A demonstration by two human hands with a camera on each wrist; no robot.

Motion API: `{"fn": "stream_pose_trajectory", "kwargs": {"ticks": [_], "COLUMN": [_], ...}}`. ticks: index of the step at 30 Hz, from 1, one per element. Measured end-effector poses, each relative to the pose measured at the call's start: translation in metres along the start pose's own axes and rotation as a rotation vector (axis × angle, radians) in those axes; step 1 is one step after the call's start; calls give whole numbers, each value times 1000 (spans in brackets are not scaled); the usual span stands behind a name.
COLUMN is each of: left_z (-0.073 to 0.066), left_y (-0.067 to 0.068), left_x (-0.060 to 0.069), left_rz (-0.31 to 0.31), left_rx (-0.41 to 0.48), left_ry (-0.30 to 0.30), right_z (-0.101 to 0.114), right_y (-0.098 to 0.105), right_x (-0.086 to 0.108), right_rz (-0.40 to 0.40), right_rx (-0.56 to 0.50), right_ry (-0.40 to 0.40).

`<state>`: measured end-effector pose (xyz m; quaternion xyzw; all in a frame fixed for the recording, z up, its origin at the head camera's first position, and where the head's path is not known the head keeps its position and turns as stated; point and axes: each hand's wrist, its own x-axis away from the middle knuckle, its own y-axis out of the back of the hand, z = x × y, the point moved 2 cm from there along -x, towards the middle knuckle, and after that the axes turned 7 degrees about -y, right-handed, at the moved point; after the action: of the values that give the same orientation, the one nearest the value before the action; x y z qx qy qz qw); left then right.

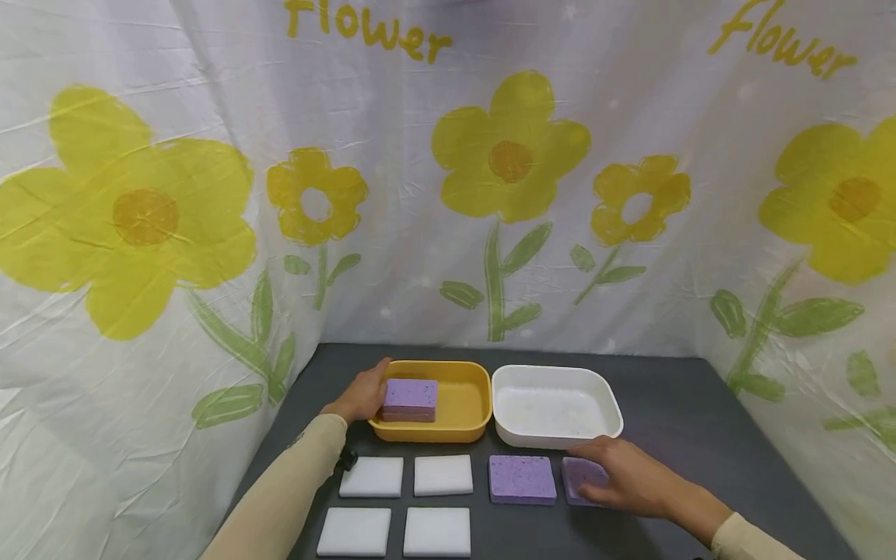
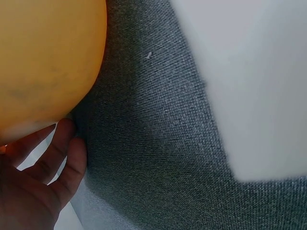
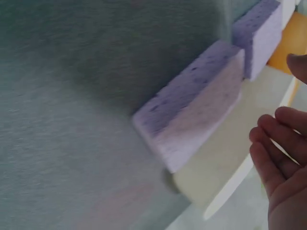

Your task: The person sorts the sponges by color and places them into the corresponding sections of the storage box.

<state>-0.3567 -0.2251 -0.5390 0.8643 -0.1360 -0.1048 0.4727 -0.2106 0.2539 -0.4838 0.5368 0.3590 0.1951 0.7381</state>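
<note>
At the left end of a yellow plastic tray (image 1: 462, 397), my left hand (image 1: 365, 393) grips the rim. The left wrist view has its curved fingers (image 2: 64, 143) against the tray's outer wall; the thumb is hidden there. Two stacked purple sponges (image 1: 411, 395) lie inside the tray's left part. My right hand (image 1: 633, 474) hovers over a purple sponge (image 1: 579, 476), partly covering it in the head view. In the right wrist view, the thumb and fingers (image 3: 273, 132) are spread apart from that sponge (image 3: 192, 105). Another purple sponge (image 1: 521, 478) lies to its left.
A white plastic tray (image 1: 553, 437) stands right of the yellow one, behind the loose purple sponges. Several white sponge pads (image 1: 437, 531) lie in two rows at the front left of the dark grey tabletop (image 1: 665, 404). A flower-printed curtain (image 1: 392, 311) encloses the back and sides.
</note>
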Motion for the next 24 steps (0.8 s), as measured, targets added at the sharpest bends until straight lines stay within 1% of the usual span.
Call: {"fn": "stream_pose_trajectory", "kwargs": {"ticks": [3,5,6,8,9,11,12,13,15,16,18,19,24], "left_z": [0,5,15,25,37,43,49,41,34,23,15,7,0], "left_y": [0,-1,-6,-10,-16,-19,-21,-17,-14,-8,-5,-1,0], "left_x": [0,-2,-6,-10,-16,-17,-19,-16,-13,-8,-5,-2,-1], "left_rz": [-6,-7,-20,-18,-29,-34,-42,-30,-32,-23,-23,-15,-11], "left_rx": [1,4,-10,-5,-16,-20,-43,-19,-7,6,9,27,-14], "left_ry": [-2,-14,-46,-60,-89,-99,-113,-86,-75,-51,-37,-17,-7], "right_z": [-7,-12,-13,-16,-17,-20,-21,-22,-25,-25,-28,-29,-32], "right_y": [-3,-6,-7,-10,-11,-13,-14,-15,-16,-17,-19,-20,-25], "right_x": [8,13,15,18,20,22,23,24,26,26,28,28,29], "right_rz": [20,18,13,-3,-12,-14,-8,0,24,38,66,75,93], "right_rx": [30,56,66,83,91,103,108,112,110,106,94,87,58], "right_ry": [-18,-30,-36,-39,-39,-46,-54,-63,-91,-105,-130,-137,-142]}}
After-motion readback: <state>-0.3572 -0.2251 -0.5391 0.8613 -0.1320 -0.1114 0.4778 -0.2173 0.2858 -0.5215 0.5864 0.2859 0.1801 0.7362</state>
